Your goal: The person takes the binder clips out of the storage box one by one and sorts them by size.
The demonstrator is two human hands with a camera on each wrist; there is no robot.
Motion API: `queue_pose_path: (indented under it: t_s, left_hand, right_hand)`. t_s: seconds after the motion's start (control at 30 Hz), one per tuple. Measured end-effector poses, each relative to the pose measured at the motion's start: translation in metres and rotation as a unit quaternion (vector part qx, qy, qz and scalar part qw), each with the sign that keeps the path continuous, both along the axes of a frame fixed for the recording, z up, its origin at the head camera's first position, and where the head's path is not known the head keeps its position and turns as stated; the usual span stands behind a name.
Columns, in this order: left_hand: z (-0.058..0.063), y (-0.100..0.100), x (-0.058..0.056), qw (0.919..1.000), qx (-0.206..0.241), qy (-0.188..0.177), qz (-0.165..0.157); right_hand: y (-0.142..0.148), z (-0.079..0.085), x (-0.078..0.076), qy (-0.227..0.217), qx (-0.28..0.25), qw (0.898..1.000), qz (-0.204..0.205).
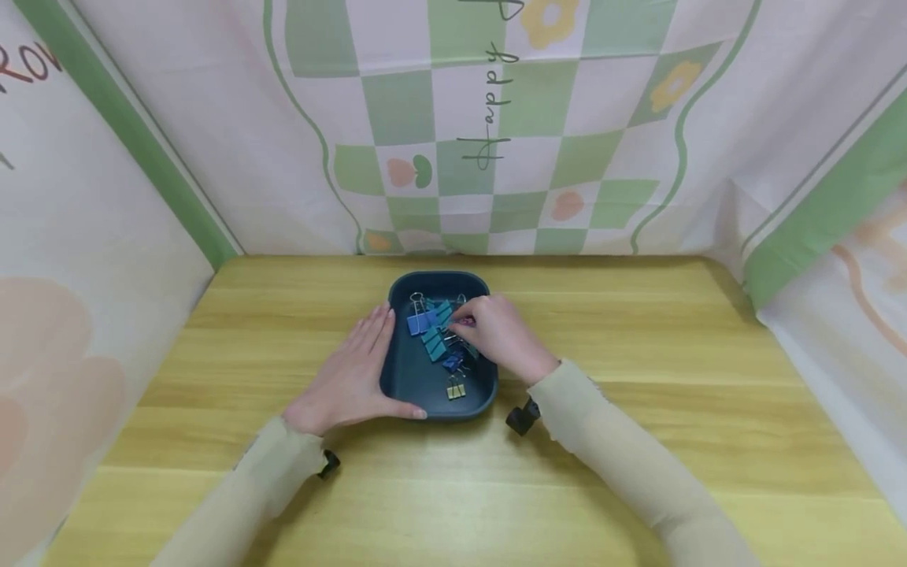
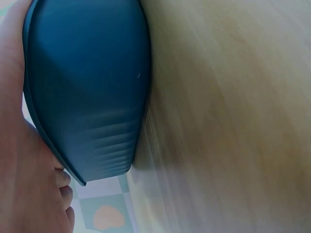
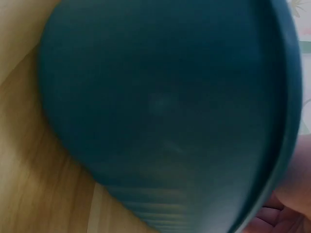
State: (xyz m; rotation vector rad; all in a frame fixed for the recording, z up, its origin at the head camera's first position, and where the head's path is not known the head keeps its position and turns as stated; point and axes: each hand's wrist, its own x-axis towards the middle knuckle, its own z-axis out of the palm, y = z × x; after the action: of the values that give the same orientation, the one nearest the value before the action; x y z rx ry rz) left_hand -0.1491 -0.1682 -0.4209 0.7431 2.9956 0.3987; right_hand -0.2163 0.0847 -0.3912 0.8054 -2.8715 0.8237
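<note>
A dark blue tray (image 1: 411,387) holds several binder clips: a blue clip (image 1: 423,321), a teal clip (image 1: 434,344), a small dark blue patterned clip (image 1: 453,361) and a small yellow clip (image 1: 457,391) by the near end. My left hand (image 1: 347,382) rests along the tray's left rim, fingers straight, thumb spread to the near edge. Inside the tray's right side, my right hand (image 1: 499,332) pinches a small pink patterned binder clip (image 1: 466,320) among the others; its fingers partly hide it. Both wrist views show mainly the tray's outer wall (image 2: 92,73).
The tray stands on a wooden table (image 1: 638,331). Behind it hangs a green and white checked curtain (image 1: 468,102), with more cloth at both sides. Black wrist mounts, such as the right one (image 1: 523,417), sit under the sleeves.
</note>
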Motion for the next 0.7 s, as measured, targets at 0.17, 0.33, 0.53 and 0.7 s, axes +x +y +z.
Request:
queue_pose_path:
  t_s: [0.17, 0.33, 0.53, 0.7]
  left_hand:
    - [0.0001, -0.0001, 0.0001, 1.0, 0.003, -0.003, -0.001]
    - [-0.0009, -0.0003, -0.0009, 1.0, 0.006, 0.001, -0.002]
    - [-0.0016, -0.0004, -0.0012, 1.0, 0.007, -0.001, 0.002]
    - [-0.0014, -0.0004, -0.0008, 0.9999, 0.01, -0.007, 0.002]
  right_hand:
    - [-0.0025, -0.0016, -0.0019, -0.007, 0.007, 1.0, 0.003]
    - [-0.0047, -0.0035, -0.0042, -0.014, 0.006, 1.0, 0.015]
    - [-0.0089, -0.0073, -0.006, -0.026, 0.0, 0.995, 0.099]
    - [-0.0086, -0.0088, -0.005, -0.049, 0.021, 0.991, 0.126]
